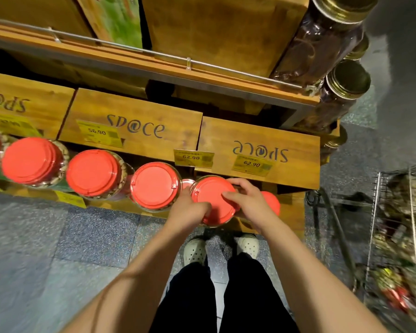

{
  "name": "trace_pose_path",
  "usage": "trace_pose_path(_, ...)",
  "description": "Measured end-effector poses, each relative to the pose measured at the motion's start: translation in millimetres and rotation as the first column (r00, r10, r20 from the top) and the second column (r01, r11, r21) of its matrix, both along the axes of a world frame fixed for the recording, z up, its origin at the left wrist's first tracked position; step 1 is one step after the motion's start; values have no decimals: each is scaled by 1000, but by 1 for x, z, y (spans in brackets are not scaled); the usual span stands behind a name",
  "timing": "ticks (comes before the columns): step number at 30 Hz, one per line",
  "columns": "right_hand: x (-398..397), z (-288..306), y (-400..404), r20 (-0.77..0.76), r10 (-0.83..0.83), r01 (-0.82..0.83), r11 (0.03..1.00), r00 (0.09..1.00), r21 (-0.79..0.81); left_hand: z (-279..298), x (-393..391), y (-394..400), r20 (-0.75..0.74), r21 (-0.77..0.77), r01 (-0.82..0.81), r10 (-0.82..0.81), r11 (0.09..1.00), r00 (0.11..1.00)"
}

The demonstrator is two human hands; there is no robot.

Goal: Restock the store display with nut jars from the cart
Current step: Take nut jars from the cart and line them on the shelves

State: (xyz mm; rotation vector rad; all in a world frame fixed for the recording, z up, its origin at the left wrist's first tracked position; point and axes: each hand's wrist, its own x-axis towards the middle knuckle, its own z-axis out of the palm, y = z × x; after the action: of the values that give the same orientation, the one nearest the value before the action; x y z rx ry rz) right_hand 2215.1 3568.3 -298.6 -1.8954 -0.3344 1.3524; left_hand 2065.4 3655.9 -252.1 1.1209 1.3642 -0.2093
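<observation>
Both hands' grip holds red-lidded nut jar [213, 200] | left hand [190, 209] | right hand [247, 200]

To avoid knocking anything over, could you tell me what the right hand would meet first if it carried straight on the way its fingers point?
The right hand points left across the red lid it grips; beyond that comes the left hand, then probably the neighbouring jar, though depth is unclear.

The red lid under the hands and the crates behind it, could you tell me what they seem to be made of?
Red lid: likely plastic, matte, uniform colour with moulded ridges. Crates: wood, stained brown; grain and knots show.
</observation>
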Motion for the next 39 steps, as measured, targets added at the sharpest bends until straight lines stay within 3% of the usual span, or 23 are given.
trace_pose_path(14, 10, -16, 14, 3, 29, -29, 1000, 1000, -9, -15, 2, 3, 7, -6, -84, 84, 996, 996)
trace_pose_path(21, 7, -14, 10, -67, -56, 54, 998, 996, -27, 1, 3, -1, 19, 25, -98, 98, 995, 995)
trace_pose_path(32, 10, 35, -8, 96, -15, 23, 997, 995, -80, 44, 4, -4, -23, 83, 29, -27, 996, 999)
trace_pose_path(39, 24, 101, -25, 158, 9, -9, 1000, 987, -2, 103, 15, -4, -18, 333, 224, -231, 916, 973)
